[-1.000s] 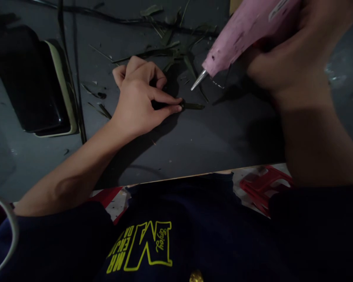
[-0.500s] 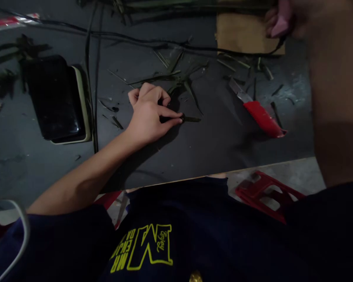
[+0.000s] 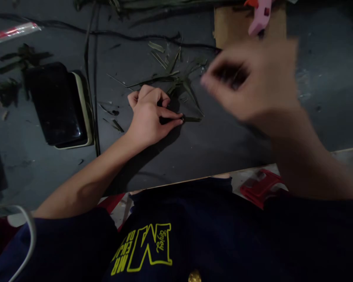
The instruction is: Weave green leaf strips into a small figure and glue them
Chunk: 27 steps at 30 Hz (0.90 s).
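Observation:
My left hand (image 3: 148, 113) rests on the dark table, thumb and forefinger pinched on one end of a small dark green leaf strip (image 3: 193, 119). The strip's other end points right, flat against the tabletop. My right hand (image 3: 253, 80) is in the air to the right of it, smeared by motion, with its fingers curved; whether anything is in them does not show. Beyond it, a pink glue gun (image 3: 260, 17) with an orange nozzle lies on a piece of cardboard (image 3: 228, 27). Leaf scraps (image 3: 179, 80) are scattered just past my left hand.
A black phone (image 3: 55, 105) lies on a pale-edged object at the left. Black cable (image 3: 129, 37) runs across the table. More leaf pieces (image 3: 25, 55) are at far left, near a red wrapper (image 3: 14, 33). A red stool (image 3: 260, 186) stands below the table edge.
My right hand has let go of the glue gun on the cardboard and come back toward the middle, now covering the red-handled cutter. My left hand keeps its pinch in place.

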{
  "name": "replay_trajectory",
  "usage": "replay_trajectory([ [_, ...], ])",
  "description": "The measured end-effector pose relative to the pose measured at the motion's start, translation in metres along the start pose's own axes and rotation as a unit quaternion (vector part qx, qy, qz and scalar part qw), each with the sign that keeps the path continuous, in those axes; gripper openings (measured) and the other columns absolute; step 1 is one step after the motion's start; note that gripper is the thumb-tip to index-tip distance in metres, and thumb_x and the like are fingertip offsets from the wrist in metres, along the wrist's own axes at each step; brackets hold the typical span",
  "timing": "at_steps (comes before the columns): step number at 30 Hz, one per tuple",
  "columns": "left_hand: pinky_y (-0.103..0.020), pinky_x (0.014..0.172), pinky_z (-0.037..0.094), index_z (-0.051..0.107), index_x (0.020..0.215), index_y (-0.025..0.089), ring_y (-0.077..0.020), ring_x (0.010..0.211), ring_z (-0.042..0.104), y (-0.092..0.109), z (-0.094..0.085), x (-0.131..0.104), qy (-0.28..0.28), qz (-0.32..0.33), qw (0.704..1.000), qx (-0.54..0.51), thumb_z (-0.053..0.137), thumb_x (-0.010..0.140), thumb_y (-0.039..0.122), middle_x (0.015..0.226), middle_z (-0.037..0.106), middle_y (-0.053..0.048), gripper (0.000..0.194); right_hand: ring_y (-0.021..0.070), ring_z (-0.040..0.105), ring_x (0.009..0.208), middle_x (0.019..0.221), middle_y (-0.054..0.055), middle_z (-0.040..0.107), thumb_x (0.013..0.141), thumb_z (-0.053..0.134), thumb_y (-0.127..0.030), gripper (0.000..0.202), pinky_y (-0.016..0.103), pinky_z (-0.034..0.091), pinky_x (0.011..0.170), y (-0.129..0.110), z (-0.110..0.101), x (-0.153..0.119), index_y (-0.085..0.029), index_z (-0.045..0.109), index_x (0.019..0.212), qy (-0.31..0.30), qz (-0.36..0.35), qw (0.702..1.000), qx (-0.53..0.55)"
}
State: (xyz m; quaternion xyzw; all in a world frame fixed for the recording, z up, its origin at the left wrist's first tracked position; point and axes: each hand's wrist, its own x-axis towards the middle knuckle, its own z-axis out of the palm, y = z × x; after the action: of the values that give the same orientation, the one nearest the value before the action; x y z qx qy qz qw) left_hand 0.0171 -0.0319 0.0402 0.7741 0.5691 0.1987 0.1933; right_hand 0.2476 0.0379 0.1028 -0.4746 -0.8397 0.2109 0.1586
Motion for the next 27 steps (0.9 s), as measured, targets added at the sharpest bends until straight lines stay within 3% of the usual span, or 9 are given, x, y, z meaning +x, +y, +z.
replay_trajectory([
  [2,-0.060,0.105,0.035,0.084,0.087,0.033,-0.0331,0.114,0.057,-0.001,0.000,0.000,-0.001,0.003,1.000,0.000,0.080,0.084,0.041,0.102,0.068,-0.006,0.009,0.0210,0.071,0.074,0.069,0.003,0.072,0.095,0.063,-0.043,0.029,0.036,0.054,0.077,-0.016,0.016,-0.026,-0.020,0.081,0.091,0.000,-0.010,0.999,-0.039],
  [4,-0.060,0.105,0.036,0.084,0.087,0.035,-0.0331,0.114,0.058,0.000,-0.001,0.000,-0.010,0.005,1.000,0.004,0.074,0.088,0.045,0.103,0.068,-0.006,0.014,0.0219,0.070,0.073,0.075,0.003,0.074,0.090,0.072,-0.036,0.018,0.038,0.053,0.074,-0.021,0.032,-0.041,-0.022,0.082,0.094,-0.026,0.024,0.998,-0.053],
  [7,-0.061,0.105,0.036,0.083,0.084,0.035,-0.0336,0.115,0.059,0.003,-0.004,0.000,-0.018,0.001,1.000,0.011,0.071,0.090,0.047,0.103,0.068,-0.006,0.018,0.0252,0.071,0.084,0.104,0.008,0.077,0.093,0.068,-0.034,0.023,0.042,0.054,0.075,-0.019,0.047,-0.046,-0.022,0.080,0.108,-0.082,0.040,0.994,-0.068],
  [10,-0.062,0.106,0.036,0.083,0.082,0.035,-0.0346,0.116,0.058,0.004,-0.006,0.000,-0.018,0.001,1.000,0.014,0.070,0.090,0.046,0.104,0.068,-0.007,0.019,0.0297,0.072,0.103,0.121,0.009,0.073,0.096,0.064,-0.034,0.022,0.045,0.057,0.085,-0.018,0.049,-0.042,-0.024,0.080,0.109,-0.103,0.039,0.991,-0.081],
  [15,-0.065,0.106,0.036,0.084,0.084,0.037,-0.0351,0.116,0.058,0.005,-0.006,-0.001,-0.011,0.003,1.000,0.020,0.069,0.091,0.047,0.103,0.069,-0.006,0.019,0.0331,0.070,0.113,0.122,0.005,0.072,0.087,0.072,-0.033,0.020,0.050,0.058,0.090,-0.012,0.044,-0.034,-0.029,0.080,0.105,-0.133,0.003,0.988,-0.082],
  [18,-0.066,0.106,0.037,0.084,0.086,0.039,-0.0351,0.117,0.058,0.004,-0.006,0.000,-0.012,0.006,1.000,0.020,0.070,0.090,0.047,0.100,0.069,-0.005,0.016,0.0307,0.069,0.117,0.130,0.003,0.071,0.085,0.069,-0.026,0.037,0.048,0.058,0.090,0.007,0.041,-0.031,-0.033,0.075,0.120,-0.139,-0.065,0.986,-0.065],
  [22,-0.065,0.107,0.037,0.084,0.087,0.040,-0.0352,0.118,0.058,0.004,-0.006,0.000,-0.014,0.004,1.000,0.024,0.071,0.089,0.045,0.103,0.068,-0.005,0.014,0.0222,0.066,0.123,0.133,-0.005,0.071,0.091,0.062,-0.024,0.041,0.040,0.055,0.098,0.032,0.036,-0.022,-0.038,0.073,0.128,-0.183,-0.171,0.967,-0.040],
  [27,-0.064,0.107,0.037,0.083,0.089,0.040,-0.0346,0.117,0.059,0.004,-0.006,-0.001,-0.016,0.001,1.000,0.027,0.071,0.090,0.046,0.105,0.068,-0.005,0.014,0.0195,0.066,0.123,0.130,-0.009,0.073,0.088,0.068,-0.016,0.040,0.040,0.049,0.105,0.028,0.029,-0.015,-0.037,0.076,0.121,-0.196,-0.176,0.963,-0.059],
])
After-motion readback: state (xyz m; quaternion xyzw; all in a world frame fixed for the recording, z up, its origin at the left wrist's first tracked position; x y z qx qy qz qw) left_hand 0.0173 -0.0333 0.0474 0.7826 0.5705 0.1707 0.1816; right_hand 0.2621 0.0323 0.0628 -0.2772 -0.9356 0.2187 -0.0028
